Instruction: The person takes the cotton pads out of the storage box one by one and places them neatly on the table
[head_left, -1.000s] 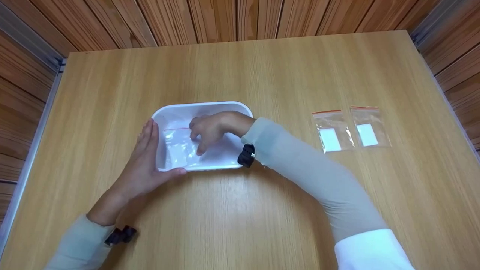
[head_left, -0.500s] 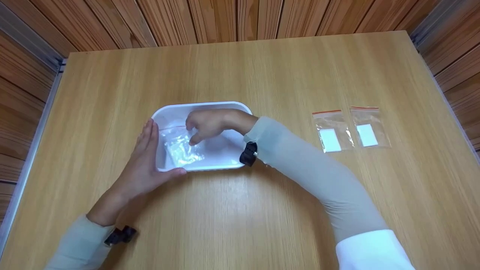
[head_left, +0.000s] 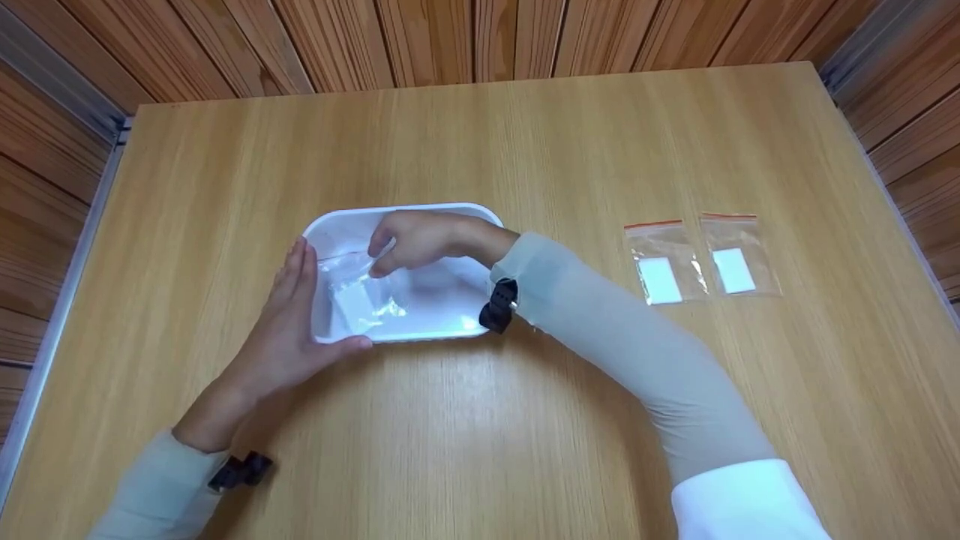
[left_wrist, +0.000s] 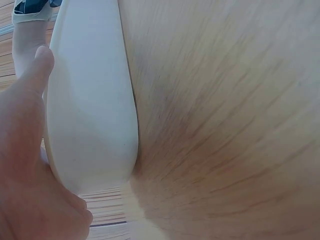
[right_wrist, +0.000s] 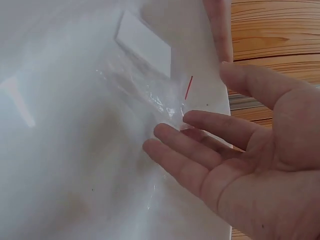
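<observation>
My left hand (head_left: 289,330) steadies a white plastic tub (head_left: 484,304), its straight fingers along the left side and the thumb on the near rim. In the left wrist view that thumb (left_wrist: 42,62) lies at the rim of the tub. Inside the tub lies a clear zip bag (head_left: 345,281) with a white rectangular piece (right_wrist: 145,42) showing through it. My right hand (head_left: 420,238) reaches into the tub over the bag's upper right corner. In the right wrist view its fingers are spread, fingertips (right_wrist: 162,131) at the bag's edge near a red line, thumb apart.
Two more clear zip bags with red seals, a nearer-left one (head_left: 660,262) and a right one (head_left: 739,255), lie on the table (head_left: 570,150) at the right. Each holds a white rectangle. Wood-plank walls (head_left: 435,41) stand behind and at both sides.
My right hand has drawn up and slightly left, away from the bag's middle. The bag has turned slightly, and its white piece shows more plainly. The left hand and tub stay put.
</observation>
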